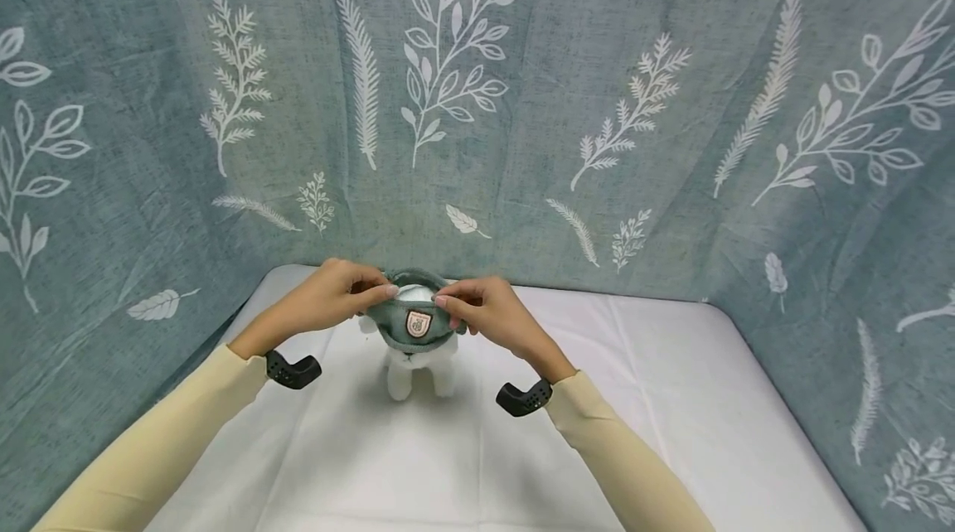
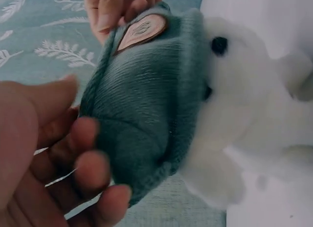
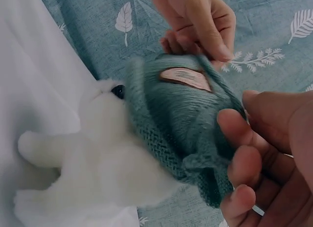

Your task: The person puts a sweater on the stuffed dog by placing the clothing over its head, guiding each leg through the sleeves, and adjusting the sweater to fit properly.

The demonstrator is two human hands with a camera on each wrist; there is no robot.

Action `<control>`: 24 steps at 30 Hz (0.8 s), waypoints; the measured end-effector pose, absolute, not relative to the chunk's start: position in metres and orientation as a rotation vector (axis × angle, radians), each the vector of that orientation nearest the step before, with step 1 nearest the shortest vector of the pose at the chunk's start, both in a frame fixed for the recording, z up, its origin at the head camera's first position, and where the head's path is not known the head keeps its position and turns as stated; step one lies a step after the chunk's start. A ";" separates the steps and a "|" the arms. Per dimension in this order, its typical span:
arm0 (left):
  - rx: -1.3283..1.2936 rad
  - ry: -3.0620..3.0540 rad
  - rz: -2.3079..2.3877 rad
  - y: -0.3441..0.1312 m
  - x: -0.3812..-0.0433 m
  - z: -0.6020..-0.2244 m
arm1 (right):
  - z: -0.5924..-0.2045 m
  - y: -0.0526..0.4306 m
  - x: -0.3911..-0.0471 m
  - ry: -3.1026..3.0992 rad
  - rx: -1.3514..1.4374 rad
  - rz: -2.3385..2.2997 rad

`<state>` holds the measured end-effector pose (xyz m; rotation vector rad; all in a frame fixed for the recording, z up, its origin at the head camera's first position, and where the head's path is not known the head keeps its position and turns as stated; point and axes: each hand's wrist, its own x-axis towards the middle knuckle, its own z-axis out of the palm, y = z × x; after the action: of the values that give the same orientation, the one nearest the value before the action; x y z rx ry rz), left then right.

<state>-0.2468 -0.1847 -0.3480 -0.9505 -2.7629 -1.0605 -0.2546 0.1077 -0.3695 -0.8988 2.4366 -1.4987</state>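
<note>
A white plush toy animal (image 1: 400, 379) stands upright on the bed-like white surface, a green knitted garment (image 1: 391, 325) with a shield-shaped patch (image 1: 418, 323) pulled over its head. In the left wrist view the garment (image 2: 142, 85) covers most of the face, though a dark eye (image 2: 219, 46) shows. My left hand (image 1: 339, 293) pinches the garment's upper edge on the left side. On the opposite side my right hand (image 1: 488, 310) pinches the same edge. Between the hands the garment's opening shows white inside. The right wrist view shows the knit (image 3: 171, 114) with a ribbed rim around the toy's head (image 3: 100, 109).
A white cloth (image 1: 597, 399) covers the flat surface under the toy. Behind it and at both sides hangs a blue-green curtain (image 1: 537, 118) with white leaf prints. Black bands with curved pieces (image 1: 294, 369) sit on both wrists.
</note>
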 end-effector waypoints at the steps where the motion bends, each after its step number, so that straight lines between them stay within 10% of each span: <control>1: -0.927 -2.763 -1.047 -0.185 -0.248 -0.349 | -0.370 0.107 -0.255 2.441 -0.893 -1.498; 24: -0.757 -2.867 -0.618 -0.170 -0.248 -0.377 | -0.381 0.084 -0.254 2.956 -0.722 -0.974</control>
<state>-0.2482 -0.1705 -0.3773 -0.7565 -2.8674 -0.6179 -0.2539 0.0842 -0.3806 -0.7215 2.9563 -0.9739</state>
